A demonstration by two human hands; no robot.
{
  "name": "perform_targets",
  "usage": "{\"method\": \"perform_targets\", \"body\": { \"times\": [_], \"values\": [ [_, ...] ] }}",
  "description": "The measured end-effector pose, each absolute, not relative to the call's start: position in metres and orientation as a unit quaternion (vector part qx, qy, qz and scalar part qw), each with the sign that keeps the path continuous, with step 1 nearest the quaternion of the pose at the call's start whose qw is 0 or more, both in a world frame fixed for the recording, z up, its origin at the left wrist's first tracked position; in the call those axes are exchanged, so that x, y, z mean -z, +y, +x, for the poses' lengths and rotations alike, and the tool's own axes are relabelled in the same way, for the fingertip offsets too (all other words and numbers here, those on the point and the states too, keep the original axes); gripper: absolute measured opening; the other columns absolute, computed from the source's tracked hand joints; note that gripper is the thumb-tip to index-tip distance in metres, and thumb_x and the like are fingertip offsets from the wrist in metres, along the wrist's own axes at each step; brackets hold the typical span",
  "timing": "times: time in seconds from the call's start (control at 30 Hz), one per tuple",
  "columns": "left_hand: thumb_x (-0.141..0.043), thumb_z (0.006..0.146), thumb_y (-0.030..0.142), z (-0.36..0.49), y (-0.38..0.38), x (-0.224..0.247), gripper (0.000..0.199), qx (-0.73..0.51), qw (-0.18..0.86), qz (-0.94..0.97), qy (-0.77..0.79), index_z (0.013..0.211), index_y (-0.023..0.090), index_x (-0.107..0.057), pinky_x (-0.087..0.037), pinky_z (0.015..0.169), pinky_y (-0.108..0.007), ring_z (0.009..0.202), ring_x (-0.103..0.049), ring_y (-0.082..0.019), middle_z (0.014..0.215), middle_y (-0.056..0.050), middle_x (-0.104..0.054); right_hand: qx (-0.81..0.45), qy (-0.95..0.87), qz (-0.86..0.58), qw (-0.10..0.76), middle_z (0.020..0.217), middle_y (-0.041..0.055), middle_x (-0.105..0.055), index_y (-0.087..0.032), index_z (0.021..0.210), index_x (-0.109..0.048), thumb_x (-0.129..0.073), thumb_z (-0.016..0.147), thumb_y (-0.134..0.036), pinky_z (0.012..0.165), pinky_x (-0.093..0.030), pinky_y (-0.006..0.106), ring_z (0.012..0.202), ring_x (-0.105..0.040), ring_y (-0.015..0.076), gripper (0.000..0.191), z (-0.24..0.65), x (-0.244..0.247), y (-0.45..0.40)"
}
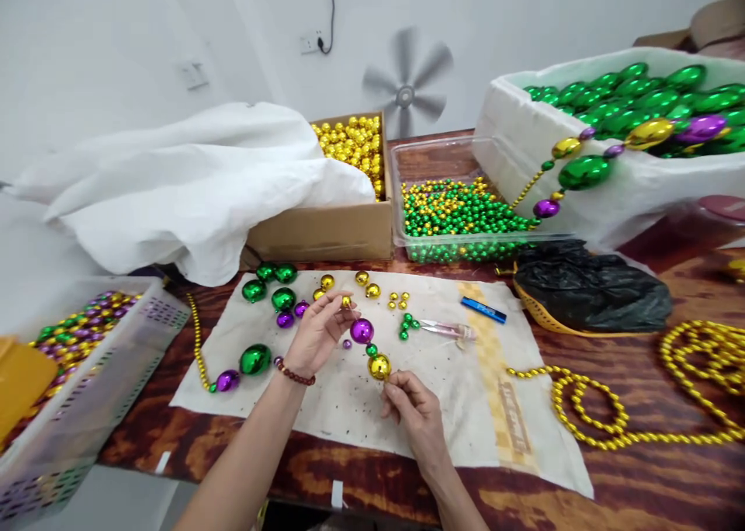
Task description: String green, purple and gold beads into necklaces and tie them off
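Between my two hands runs a short string with a purple ball [362,331], a small green bead [371,350] and a larger gold ball [379,366]. My left hand [323,325], with a beaded bracelet at the wrist, pinches a small gold bead [346,302] at the upper end. My right hand [410,407] is closed at the lower end, just below the gold ball; what its fingertips grip is too small to make out. Beneath lies a pale cloth [343,414] with green balls [283,299], small gold beads [393,305], small green beads [406,327] and clear-handled scissors [448,328].
Behind the cloth stand a cardboard box [326,232] of gold balls, a clear bin [459,240] of small beads and a white foam box [512,119] of green ovals. A bead basket [110,391] is at left; gold bead strands [587,414] and a black bag [587,290] lie right.
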State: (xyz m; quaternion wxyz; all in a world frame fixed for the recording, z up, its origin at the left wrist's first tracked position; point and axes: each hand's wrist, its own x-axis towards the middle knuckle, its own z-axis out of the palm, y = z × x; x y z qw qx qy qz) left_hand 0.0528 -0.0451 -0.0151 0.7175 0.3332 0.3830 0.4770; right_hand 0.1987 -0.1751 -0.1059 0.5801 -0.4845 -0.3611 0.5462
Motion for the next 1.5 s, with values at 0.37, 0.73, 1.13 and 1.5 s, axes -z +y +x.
{"method": "perform_targets", "body": {
  "times": [0.37,0.73,1.13,1.5],
  "values": [
    [-0.079,0.079,0.027,0.033,-0.062,0.011,0.026,-0.507,0.742,0.270,0.346,0.100,0.013,-0.074,-0.053,0.077,-0.024,0.080,-0.071,-0.014,0.087,-0.004,-0.071,-0.534,-0.418,-0.494,0.544,0.057,-0.0021,-0.058,-0.018,0.076,-0.060,-0.058,0.092,-0.040,0.052,-0.039,0.023,0.051,-0.052,0.0116,0.026,0.196,0.107,-0.179],
    [-0.079,0.078,0.026,0.031,-0.062,0.013,0.030,-0.512,0.738,0.263,0.353,0.104,0.013,-0.073,-0.055,0.074,-0.025,0.080,-0.072,-0.017,0.088,-0.004,-0.070,-0.540,-0.392,-0.507,0.546,0.058,-0.0023,-0.057,-0.018,0.077,-0.060,-0.060,0.090,-0.042,0.051,-0.039,0.022,0.049,-0.054,0.0115,0.027,0.193,0.109,-0.180],
    [-0.075,0.082,0.032,0.055,-0.072,0.017,0.027,-0.527,0.715,0.279,0.365,0.102,0.019,-0.063,-0.056,0.064,-0.023,0.079,-0.069,-0.014,0.094,0.000,-0.065,-0.560,-0.358,-0.485,0.569,0.065,-0.0007,-0.062,-0.017,0.075,-0.064,-0.067,0.084,-0.042,0.052,-0.044,0.022,0.050,-0.056,0.0107,0.027,0.180,0.089,-0.172],
    [-0.063,0.087,0.050,0.091,-0.085,0.026,0.037,-0.306,0.747,0.461,0.367,0.107,0.021,-0.051,-0.033,0.030,-0.015,0.045,-0.053,-0.008,0.076,0.003,-0.059,-0.500,-0.345,-0.526,0.595,0.060,-0.0021,-0.061,-0.018,0.093,-0.070,-0.070,0.080,-0.043,0.042,-0.032,0.020,0.046,-0.052,0.0103,0.028,0.232,0.056,-0.141]
  ]
}}
